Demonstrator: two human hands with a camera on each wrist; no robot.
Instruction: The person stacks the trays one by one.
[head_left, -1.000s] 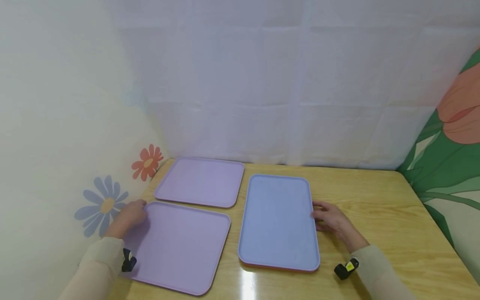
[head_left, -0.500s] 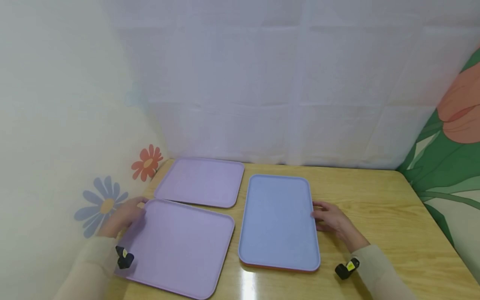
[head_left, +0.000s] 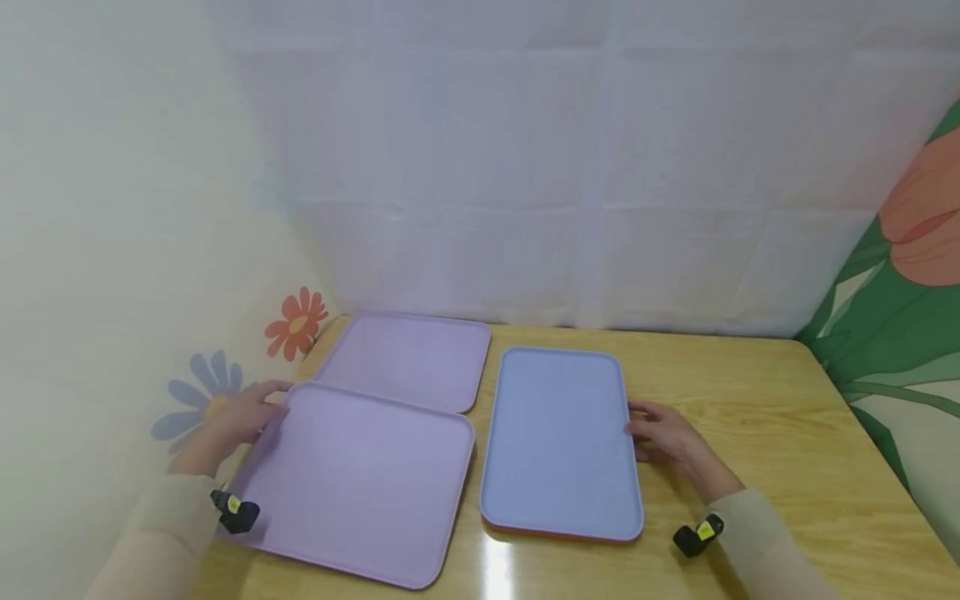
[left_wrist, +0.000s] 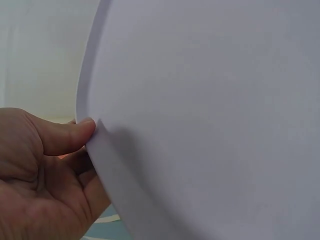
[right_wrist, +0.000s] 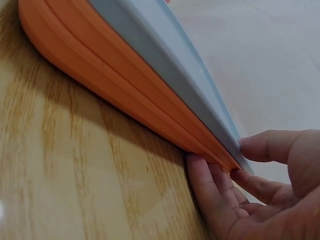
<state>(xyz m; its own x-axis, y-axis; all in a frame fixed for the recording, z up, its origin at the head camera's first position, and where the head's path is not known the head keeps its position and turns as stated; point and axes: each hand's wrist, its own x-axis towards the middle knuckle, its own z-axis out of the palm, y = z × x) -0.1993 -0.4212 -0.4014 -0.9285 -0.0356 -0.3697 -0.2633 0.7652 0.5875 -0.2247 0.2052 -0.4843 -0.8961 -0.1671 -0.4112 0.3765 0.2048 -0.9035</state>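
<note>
The near purple tray (head_left: 363, 483) is raised higher, pinched by the left hand (head_left: 238, 417); the blue tray (head_left: 561, 442) is gripped by the right hand (head_left: 670, 435).

The near lilac tray (head_left: 360, 483), the far lilac tray (head_left: 412, 358) and the blue tray (head_left: 562, 442) look like smooth plastic with a matt face. The orange layer (right_wrist: 115, 72) under the blue one seems plastic too, dull and ridged. The table (head_left: 765, 425) shows wood grain under a glossy finish, which reflects a bright light. The white sheet (head_left: 555, 167) looks like creased, matt cloth.
</note>
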